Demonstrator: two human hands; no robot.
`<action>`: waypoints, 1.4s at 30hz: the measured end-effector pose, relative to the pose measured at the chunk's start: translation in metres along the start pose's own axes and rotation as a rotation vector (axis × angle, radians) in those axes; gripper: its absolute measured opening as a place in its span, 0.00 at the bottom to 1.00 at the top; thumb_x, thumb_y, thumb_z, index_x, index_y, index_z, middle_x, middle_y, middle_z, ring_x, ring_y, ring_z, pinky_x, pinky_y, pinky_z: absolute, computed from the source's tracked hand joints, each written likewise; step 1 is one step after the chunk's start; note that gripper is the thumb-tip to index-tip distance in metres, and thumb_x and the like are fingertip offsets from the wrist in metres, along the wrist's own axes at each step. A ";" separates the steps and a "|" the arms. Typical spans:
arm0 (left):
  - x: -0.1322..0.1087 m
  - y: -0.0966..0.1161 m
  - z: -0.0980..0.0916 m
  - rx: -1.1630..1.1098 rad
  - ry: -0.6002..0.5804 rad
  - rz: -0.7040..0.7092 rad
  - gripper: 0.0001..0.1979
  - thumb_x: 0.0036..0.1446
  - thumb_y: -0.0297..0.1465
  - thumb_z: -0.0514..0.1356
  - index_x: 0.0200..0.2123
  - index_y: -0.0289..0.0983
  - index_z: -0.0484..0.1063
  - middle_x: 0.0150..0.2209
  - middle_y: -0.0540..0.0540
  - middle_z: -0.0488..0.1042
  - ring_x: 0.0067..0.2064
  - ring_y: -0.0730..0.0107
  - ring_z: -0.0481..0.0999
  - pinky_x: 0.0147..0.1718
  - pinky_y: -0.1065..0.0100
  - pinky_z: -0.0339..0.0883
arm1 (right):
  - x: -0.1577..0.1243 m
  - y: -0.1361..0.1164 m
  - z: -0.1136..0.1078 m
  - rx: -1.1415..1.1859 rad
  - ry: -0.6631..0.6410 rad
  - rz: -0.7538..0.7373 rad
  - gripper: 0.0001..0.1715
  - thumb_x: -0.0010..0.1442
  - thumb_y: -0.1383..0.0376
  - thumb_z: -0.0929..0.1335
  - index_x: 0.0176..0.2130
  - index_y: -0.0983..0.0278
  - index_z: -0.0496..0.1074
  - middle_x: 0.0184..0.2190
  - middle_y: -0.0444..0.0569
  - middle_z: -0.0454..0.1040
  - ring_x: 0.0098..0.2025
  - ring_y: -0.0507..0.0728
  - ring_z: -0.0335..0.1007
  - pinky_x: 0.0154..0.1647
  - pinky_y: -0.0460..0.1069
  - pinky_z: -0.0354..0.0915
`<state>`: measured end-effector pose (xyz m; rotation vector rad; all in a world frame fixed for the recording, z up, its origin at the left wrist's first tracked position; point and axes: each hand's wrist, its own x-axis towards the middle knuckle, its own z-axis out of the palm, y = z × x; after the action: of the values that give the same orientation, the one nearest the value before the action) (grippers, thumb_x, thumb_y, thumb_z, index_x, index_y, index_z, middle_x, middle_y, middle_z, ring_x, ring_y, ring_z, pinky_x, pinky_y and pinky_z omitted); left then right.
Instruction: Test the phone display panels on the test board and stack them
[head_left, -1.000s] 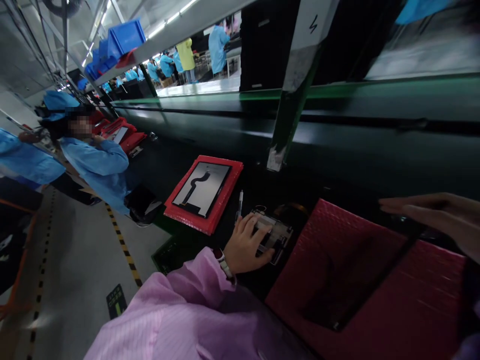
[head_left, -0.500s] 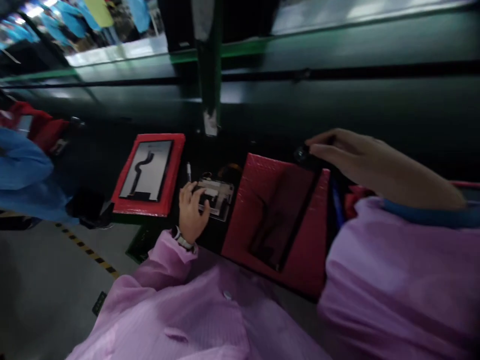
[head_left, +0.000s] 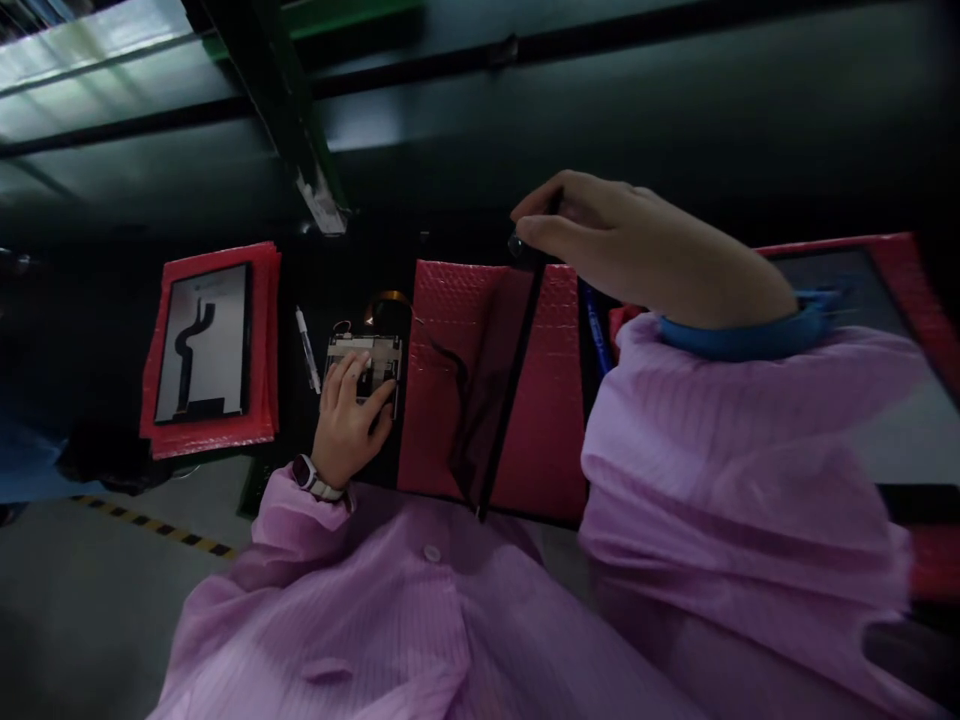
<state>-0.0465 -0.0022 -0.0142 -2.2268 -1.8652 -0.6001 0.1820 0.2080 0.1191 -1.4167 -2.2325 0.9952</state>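
Observation:
My left hand [head_left: 346, 420] lies with fingers spread flat on a small grey test fixture [head_left: 369, 357] with wires at its back. My right hand [head_left: 637, 245] reaches over the far edge of a red bubble-wrap pad [head_left: 547, 400] and pinches a small dark object [head_left: 521, 248] at the top of a dark panel [head_left: 491, 390], which stands tilted on the pad. A thin cable runs from the fixture to the panel. Both arms wear pink sleeves, and a blue band circles my right wrist.
A stack of red pads with a display panel and flex cable [head_left: 204, 345] lies at the left. A white pen [head_left: 307, 348] rests beside the fixture, a blue pen [head_left: 596, 335] beside the middle pad. Another red tray with a panel [head_left: 862, 270] lies right. A dark conveyor [head_left: 675, 110] runs behind.
The view has swung right and down. My right hand came in from the right edge to the top of the dark panel and closed there. My left hand stayed on the fixture.

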 end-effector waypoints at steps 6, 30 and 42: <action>-0.001 -0.002 0.001 -0.023 -0.070 -0.047 0.16 0.66 0.27 0.58 0.55 0.40 0.76 0.68 0.35 0.62 0.71 0.45 0.58 0.65 0.39 0.62 | 0.003 0.002 0.001 0.001 0.019 -0.016 0.06 0.66 0.63 0.65 0.40 0.63 0.70 0.31 0.44 0.70 0.34 0.53 0.63 0.40 0.50 0.56; 0.005 -0.002 -0.012 -0.137 -0.188 0.320 0.22 0.67 0.27 0.53 0.62 0.39 0.69 0.62 0.37 0.73 0.68 0.51 0.67 0.72 0.37 0.42 | -0.001 0.004 -0.005 0.066 0.144 0.055 0.04 0.60 0.65 0.64 0.36 0.59 0.61 0.33 0.47 0.68 0.36 0.58 0.67 0.49 0.56 0.66; 0.007 -0.002 -0.001 -0.119 -0.153 0.255 0.21 0.69 0.29 0.56 0.64 0.36 0.64 0.61 0.38 0.75 0.67 0.51 0.69 0.70 0.41 0.51 | -0.004 0.055 -0.030 0.441 -0.036 0.106 0.19 0.54 0.69 0.68 0.46 0.56 0.70 0.27 0.41 0.63 0.27 0.54 0.60 0.31 0.50 0.60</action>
<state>-0.0472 0.0047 -0.0108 -2.6012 -1.6072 -0.5204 0.2381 0.2308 0.1020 -1.3283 -1.8192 1.4492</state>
